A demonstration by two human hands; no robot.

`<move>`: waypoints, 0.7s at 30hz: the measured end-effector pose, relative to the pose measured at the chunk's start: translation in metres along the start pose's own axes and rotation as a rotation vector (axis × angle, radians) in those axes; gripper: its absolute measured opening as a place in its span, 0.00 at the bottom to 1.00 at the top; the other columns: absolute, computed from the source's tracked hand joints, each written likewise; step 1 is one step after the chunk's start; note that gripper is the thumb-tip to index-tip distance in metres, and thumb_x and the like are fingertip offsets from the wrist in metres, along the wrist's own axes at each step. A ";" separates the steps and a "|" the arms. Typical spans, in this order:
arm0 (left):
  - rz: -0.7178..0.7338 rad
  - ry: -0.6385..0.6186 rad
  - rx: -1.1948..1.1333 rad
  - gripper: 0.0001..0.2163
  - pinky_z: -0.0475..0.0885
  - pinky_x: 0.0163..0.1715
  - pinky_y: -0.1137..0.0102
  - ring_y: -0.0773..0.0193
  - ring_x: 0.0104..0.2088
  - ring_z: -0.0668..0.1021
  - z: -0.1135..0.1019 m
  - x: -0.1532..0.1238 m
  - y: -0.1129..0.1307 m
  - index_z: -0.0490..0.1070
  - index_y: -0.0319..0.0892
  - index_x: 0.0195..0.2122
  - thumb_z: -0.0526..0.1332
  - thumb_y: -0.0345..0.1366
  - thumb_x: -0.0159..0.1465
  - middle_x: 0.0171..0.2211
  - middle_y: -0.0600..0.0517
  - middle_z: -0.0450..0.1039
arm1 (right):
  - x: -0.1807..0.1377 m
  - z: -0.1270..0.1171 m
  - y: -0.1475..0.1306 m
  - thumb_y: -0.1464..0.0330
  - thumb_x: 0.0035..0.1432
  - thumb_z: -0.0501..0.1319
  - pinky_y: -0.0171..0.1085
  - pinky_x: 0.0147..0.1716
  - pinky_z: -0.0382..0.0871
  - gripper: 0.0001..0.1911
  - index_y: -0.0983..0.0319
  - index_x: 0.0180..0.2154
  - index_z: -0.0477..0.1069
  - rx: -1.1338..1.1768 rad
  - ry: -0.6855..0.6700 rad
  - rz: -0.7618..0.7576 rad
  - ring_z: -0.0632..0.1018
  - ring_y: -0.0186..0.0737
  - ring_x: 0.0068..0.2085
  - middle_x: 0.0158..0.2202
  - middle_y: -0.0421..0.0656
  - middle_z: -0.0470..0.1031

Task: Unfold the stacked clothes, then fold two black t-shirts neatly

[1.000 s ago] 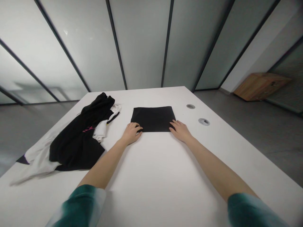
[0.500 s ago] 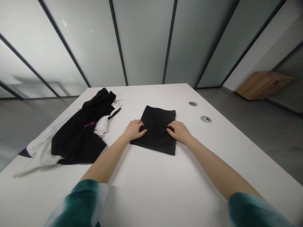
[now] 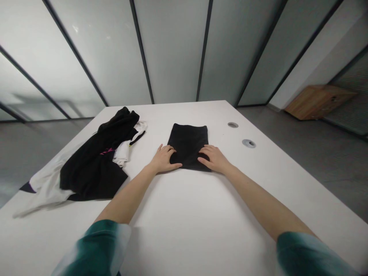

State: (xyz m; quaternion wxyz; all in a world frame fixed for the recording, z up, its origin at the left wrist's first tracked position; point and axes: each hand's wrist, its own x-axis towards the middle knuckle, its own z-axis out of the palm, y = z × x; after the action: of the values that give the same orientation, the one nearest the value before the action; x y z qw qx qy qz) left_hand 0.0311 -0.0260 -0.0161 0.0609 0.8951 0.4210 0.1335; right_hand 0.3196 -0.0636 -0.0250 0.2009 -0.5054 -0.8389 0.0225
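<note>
1. Head view: a black, rectangular piece of fabric [image 3: 189,143] lies flat at the middle of a white, smooth-surfaced table [image 3: 184,207], its sides running from near to far.
2. Left hand [image 3: 164,159]: open, laid over the fabric's near left part; the fingers curve onto the left edge and the thumb points right along the near edge.
3. Right hand [image 3: 215,158]: open, laid over the right edge toward its near end, fingers curved inward, thumb apart from them. The two thumbs face each other, with black fabric between.
4. Fabric edges: the far edge is fully exposed and nearly straight. The near left corner is hidden by the left hand; the near right corner shows just beside the right hand.
5. Left side of the table: a rumpled black garment with a pink marking [image 3: 92,168] lies over a spread white cloth [image 3: 54,191], with a bunched white cloth [image 3: 122,154] at its right. The left forearm passes just beside the garment's near right corner.
6. Right side: two round grey cable grommets [image 3: 248,143] sit between the fabric and the right table edge, touching neither.
7. Room around the fabric: white tabletop extends beyond its far edge, between it and the garments, and broadly toward the near side, between the forearms.
</note>
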 end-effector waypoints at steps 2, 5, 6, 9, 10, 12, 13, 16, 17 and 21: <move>-0.011 -0.023 0.000 0.36 0.51 0.65 0.46 0.42 0.64 0.63 0.003 -0.001 -0.002 0.66 0.39 0.59 0.63 0.59 0.56 0.62 0.38 0.63 | 0.000 0.004 0.002 0.52 0.64 0.54 0.57 0.60 0.59 0.28 0.62 0.58 0.70 -0.035 -0.017 0.066 0.63 0.58 0.65 0.61 0.53 0.69; 0.027 -0.021 -0.020 0.34 0.59 0.64 0.53 0.45 0.65 0.63 0.005 -0.002 -0.005 0.65 0.37 0.62 0.63 0.51 0.58 0.65 0.38 0.60 | -0.001 0.004 0.008 0.48 0.60 0.58 0.58 0.62 0.55 0.38 0.61 0.64 0.62 -0.047 -0.053 0.074 0.57 0.60 0.68 0.67 0.52 0.59; 0.048 -0.008 -0.027 0.31 0.60 0.63 0.55 0.47 0.64 0.65 0.004 -0.002 -0.006 0.66 0.37 0.60 0.62 0.48 0.60 0.64 0.38 0.62 | -0.002 0.004 0.009 0.47 0.58 0.59 0.58 0.63 0.55 0.38 0.60 0.64 0.63 -0.043 -0.063 0.047 0.57 0.59 0.68 0.68 0.51 0.58; 0.087 0.042 -0.033 0.23 0.65 0.61 0.56 0.49 0.59 0.70 0.003 -0.001 -0.008 0.72 0.38 0.55 0.62 0.45 0.61 0.59 0.39 0.69 | -0.003 0.004 0.011 0.47 0.54 0.63 0.58 0.63 0.55 0.37 0.59 0.60 0.69 -0.028 -0.100 -0.020 0.60 0.59 0.67 0.66 0.51 0.62; 0.092 0.057 -0.031 0.22 0.66 0.60 0.56 0.49 0.58 0.71 0.003 0.000 -0.008 0.74 0.39 0.53 0.62 0.45 0.61 0.57 0.40 0.70 | -0.003 0.004 0.011 0.47 0.54 0.64 0.58 0.63 0.56 0.36 0.59 0.59 0.70 -0.025 -0.105 -0.027 0.61 0.59 0.66 0.65 0.51 0.63; 0.098 0.077 -0.027 0.20 0.68 0.58 0.56 0.50 0.55 0.73 0.004 0.001 -0.009 0.76 0.40 0.50 0.63 0.45 0.61 0.55 0.42 0.73 | -0.003 0.007 0.012 0.50 0.55 0.64 0.59 0.62 0.57 0.33 0.58 0.58 0.71 -0.021 -0.089 -0.028 0.62 0.59 0.66 0.64 0.51 0.65; 0.100 0.080 -0.025 0.18 0.69 0.57 0.57 0.51 0.54 0.74 0.005 0.002 -0.009 0.76 0.41 0.49 0.62 0.46 0.61 0.53 0.43 0.74 | -0.003 0.008 0.012 0.52 0.56 0.64 0.59 0.62 0.58 0.31 0.58 0.58 0.72 -0.020 -0.071 -0.029 0.63 0.59 0.65 0.64 0.51 0.65; 0.095 0.078 -0.016 0.14 0.71 0.55 0.59 0.53 0.53 0.75 0.009 0.004 -0.009 0.78 0.44 0.45 0.60 0.44 0.64 0.51 0.46 0.76 | -0.003 0.010 0.015 0.59 0.60 0.61 0.58 0.60 0.62 0.25 0.58 0.57 0.72 -0.009 -0.009 -0.058 0.66 0.56 0.64 0.64 0.51 0.66; 0.093 0.080 -0.013 0.13 0.72 0.54 0.60 0.54 0.53 0.75 0.010 0.004 -0.009 0.78 0.44 0.45 0.59 0.42 0.65 0.51 0.47 0.76 | -0.002 0.011 0.015 0.61 0.61 0.60 0.57 0.60 0.63 0.23 0.59 0.57 0.72 -0.003 0.011 -0.077 0.67 0.54 0.63 0.64 0.50 0.66; 0.115 0.101 -0.028 0.15 0.71 0.56 0.61 0.57 0.54 0.75 0.011 0.004 -0.008 0.76 0.42 0.49 0.57 0.32 0.62 0.52 0.47 0.76 | 0.000 0.013 0.018 0.68 0.62 0.57 0.55 0.59 0.66 0.18 0.59 0.52 0.76 0.007 0.068 -0.132 0.71 0.51 0.60 0.62 0.49 0.69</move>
State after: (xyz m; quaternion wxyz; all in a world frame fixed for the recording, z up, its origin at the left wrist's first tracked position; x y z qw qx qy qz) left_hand 0.0307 -0.0182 -0.0280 0.0445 0.9091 0.3693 0.1877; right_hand 0.3298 -0.0532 -0.0415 0.2323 -0.4489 -0.8629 -0.0050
